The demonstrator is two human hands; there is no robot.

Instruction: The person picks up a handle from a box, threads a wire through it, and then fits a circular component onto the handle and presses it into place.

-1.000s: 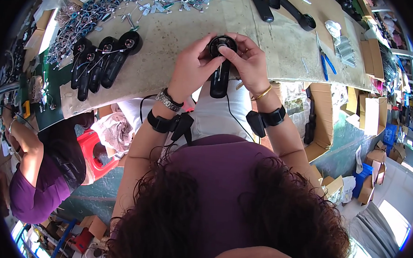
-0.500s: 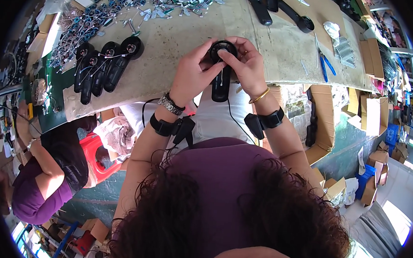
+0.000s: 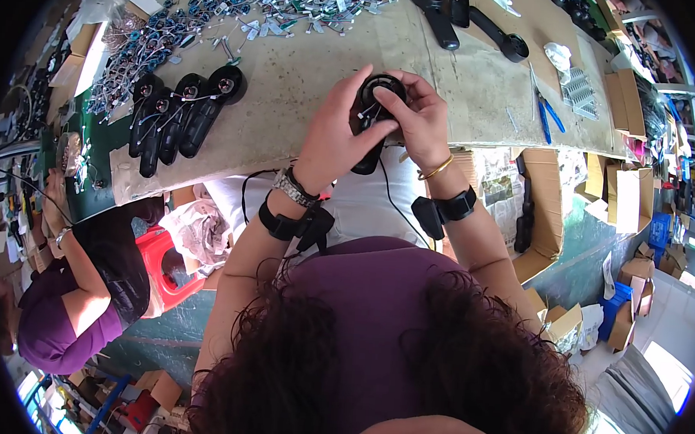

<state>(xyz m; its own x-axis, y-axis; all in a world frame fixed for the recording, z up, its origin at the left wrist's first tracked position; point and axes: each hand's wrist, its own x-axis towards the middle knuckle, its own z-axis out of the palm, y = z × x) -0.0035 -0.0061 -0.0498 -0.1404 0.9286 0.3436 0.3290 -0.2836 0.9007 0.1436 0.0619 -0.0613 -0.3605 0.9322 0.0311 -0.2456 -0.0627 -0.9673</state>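
Over the near edge of the bench, both hands hold a black plastic housing (image 3: 366,166) with a round, hollow head and a straight handle pointing toward me. My left hand (image 3: 335,130) grips it from the left, its thumb laid across the place where head and handle meet. From the right, my right hand (image 3: 425,127) wraps its fingers round the head's rim, and its thumb presses into the round opening. Thin pale wires show inside, partly hidden by the thumbs. Several similar black housings (image 3: 199,124) lie to the left, with round metal parts and wires in their heads.
A heap of small circuit boards with wires (image 3: 296,6) covers the bench's far left. More black housings (image 3: 436,21) lie at the far right, near blue-handled pliers (image 3: 548,117) and a clear ridged tray (image 3: 580,94). A co-worker (image 3: 67,312) sits at left by a red stool (image 3: 160,274).
My left hand has shifted its thumb over the housing's neck, covering more of it. The housing's handle now tilts slightly to the left and shows less.
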